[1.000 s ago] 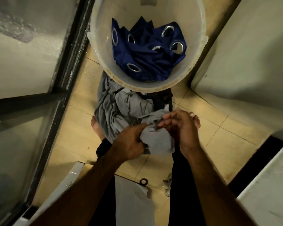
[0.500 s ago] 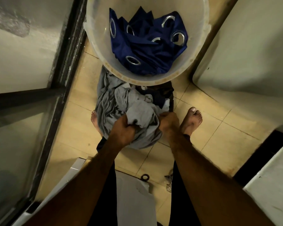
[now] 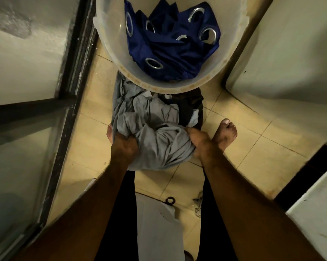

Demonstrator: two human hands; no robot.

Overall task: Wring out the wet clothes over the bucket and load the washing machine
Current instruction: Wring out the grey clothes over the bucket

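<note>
Left hand [image 3: 124, 147] & right hand [image 3: 198, 143] each grip a fistful of the grey cloth [image 3: 159, 146], one per side. The fabric between them is bunched, w/ deep creases & a dull, heavy look. It's held low over the tiled floor [image 3: 243, 144], near a bare foot [image 3: 225, 132]. Just beyond it is a pale tub [image 3: 110, 44] w/ a blue curtain [image 3: 170, 59] inside, metal rings showing.

No text, label, brand, number or sign can be read anywhere in the frame. No print is seen on the fabrics, the tub, the floor or the surrounding surfaces.
</note>
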